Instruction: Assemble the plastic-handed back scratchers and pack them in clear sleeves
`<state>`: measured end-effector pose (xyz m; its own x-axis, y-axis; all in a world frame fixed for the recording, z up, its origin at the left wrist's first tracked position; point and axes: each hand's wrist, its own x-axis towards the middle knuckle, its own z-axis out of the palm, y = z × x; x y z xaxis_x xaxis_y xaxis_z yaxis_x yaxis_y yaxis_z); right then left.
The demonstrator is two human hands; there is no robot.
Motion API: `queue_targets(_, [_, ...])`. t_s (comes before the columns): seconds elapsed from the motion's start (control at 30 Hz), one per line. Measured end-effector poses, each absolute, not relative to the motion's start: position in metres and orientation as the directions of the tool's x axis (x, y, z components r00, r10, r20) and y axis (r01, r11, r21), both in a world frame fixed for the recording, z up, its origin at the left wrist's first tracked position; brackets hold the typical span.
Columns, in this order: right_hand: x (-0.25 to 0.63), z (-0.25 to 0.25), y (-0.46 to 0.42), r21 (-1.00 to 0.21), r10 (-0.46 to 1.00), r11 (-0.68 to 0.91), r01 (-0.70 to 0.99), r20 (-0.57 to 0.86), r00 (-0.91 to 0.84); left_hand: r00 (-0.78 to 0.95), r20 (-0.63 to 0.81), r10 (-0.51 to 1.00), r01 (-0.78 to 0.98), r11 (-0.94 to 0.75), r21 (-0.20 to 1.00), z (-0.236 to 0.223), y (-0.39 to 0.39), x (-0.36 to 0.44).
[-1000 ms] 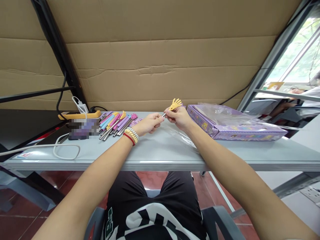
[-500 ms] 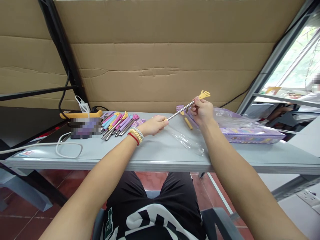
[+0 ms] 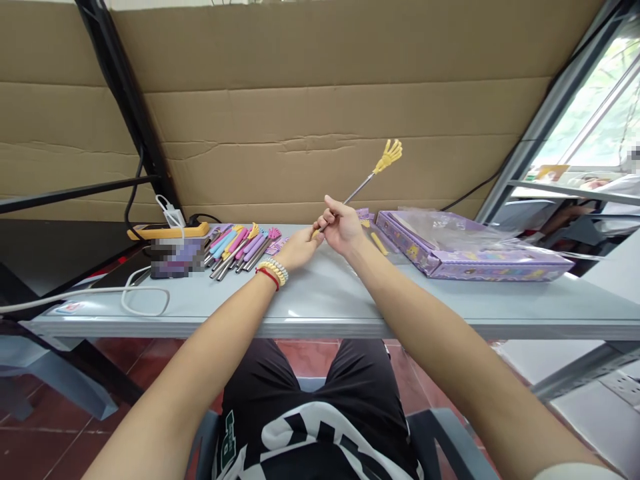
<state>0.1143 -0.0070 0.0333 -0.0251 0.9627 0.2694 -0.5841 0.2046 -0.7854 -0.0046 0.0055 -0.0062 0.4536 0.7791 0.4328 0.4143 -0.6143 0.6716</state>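
Observation:
A yellow back scratcher (image 3: 387, 157) with a hand-shaped head and a thin metal rod slants up to the right above the table. My left hand (image 3: 299, 247) is closed around its lower end, where a bit of yellow handle shows. Just to the right, my right hand (image 3: 341, 227) has its fingers curled at the lower rod, touching or almost touching my left hand. Left of my hands, several back scratchers (image 3: 240, 248) in pink, blue, purple and yellow lie in a pile. Behind my right hand, a yellow handle (image 3: 379, 244) lies on clear plastic.
A purple printed box (image 3: 495, 270) with clear plastic film (image 3: 450, 223) on top stands at the right. A pixelated phone-like thing (image 3: 175, 260), a white cable (image 3: 145, 312) and a yellow-edged object (image 3: 170, 231) lie at the left. Cardboard (image 3: 300, 113) walls the table's (image 3: 450, 307) back.
My right hand has moved left from the scratcher's head down to near my left hand. The rod looks longer, and the yellow head now points higher. The plastic wrapper is largely hidden now.

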Motion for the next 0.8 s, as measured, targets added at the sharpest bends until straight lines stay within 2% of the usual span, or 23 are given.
queue_targets(0.1, [0.116, 0.029, -0.007, -0.76, 0.965, 0.175, -0.626, 0.259, -0.046, 0.595, 0.408, 0.693, 0.28, -0.654, 0.703, -0.008, 0.004, -0.002])
queue_targets(0.17, [0.12, 0.027, -0.008, -0.753, 0.964, 0.177, -0.633, 0.262, -0.043, 0.621, 0.424, 0.659, 0.256, -0.682, 0.685, -0.009, 0.002, 0.002])
queue_targets(0.47, [0.116, 0.036, -0.021, -0.682, 0.939, 0.344, -0.645, 0.251, 0.235, 0.491, 0.42, 0.764, 0.565, -0.646, 0.514, 0.006, -0.015, 0.012])
queue_targets(0.67, [0.119, 0.043, -0.025, -0.675, 0.889, 0.451, -0.584, 0.284, 0.359, 0.408, 0.43, 0.805, 0.662, -0.586, 0.468, 0.01, -0.017, 0.014])
queue_targets(0.8, [0.127, 0.042, -0.021, -0.685, 0.872, 0.484, -0.544, 0.326, 0.366, 0.349, 0.442, 0.826, 0.709, -0.541, 0.452, 0.009, -0.016, 0.014])
